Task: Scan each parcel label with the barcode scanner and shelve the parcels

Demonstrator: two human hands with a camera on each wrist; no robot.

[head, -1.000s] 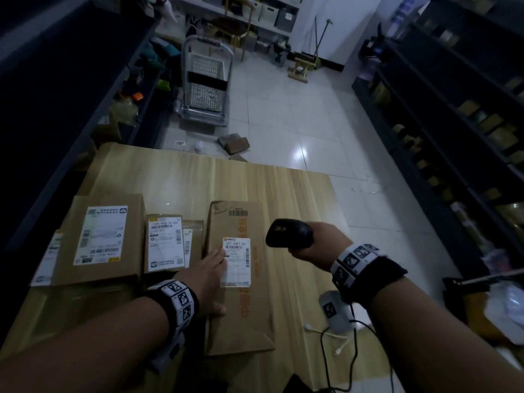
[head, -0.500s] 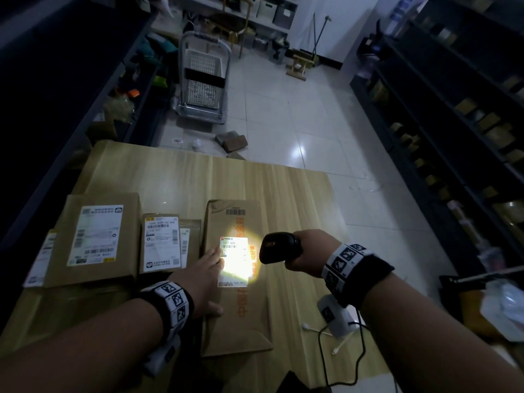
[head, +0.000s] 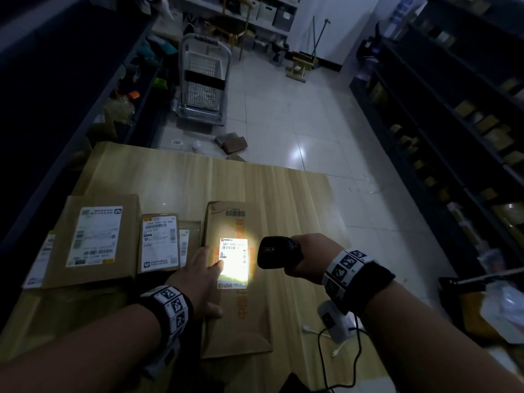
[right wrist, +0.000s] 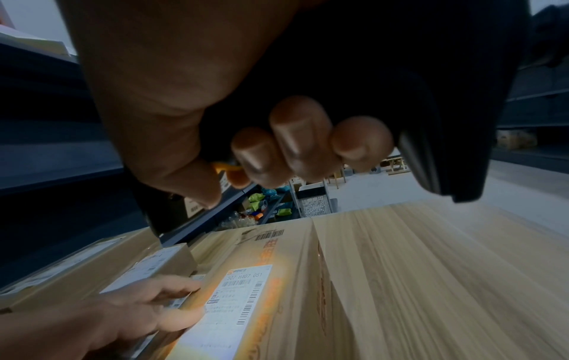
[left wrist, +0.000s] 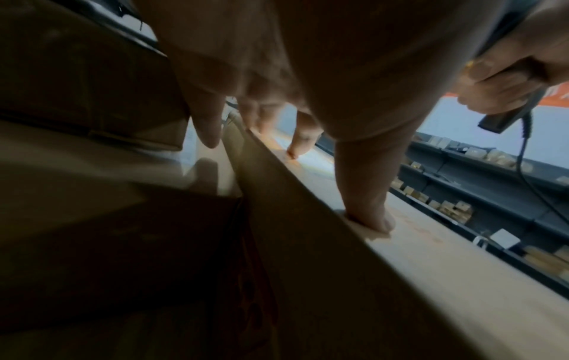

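Right hand fingers are wrapped around the scanner, now lighting the label brighter than before. Left hand stays flat, fingers straight, pressing the long parcel at the table's 6 o'clock.

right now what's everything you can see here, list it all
long brown cardboard parcel: 1, brown, table centre, lit white label
other brown cardboard parcels: at least 3, brown, table left
light wooden table: 1, pale wood
black handheld barcode scanner: 1, black, over the long parcel
white scanner cradle: 1, white, table right edge
grey folding trolley: 1, floor beyond the table
dark shelving: both sides
left hand: flat on the long parcel
right hand: fingers grip the scanner
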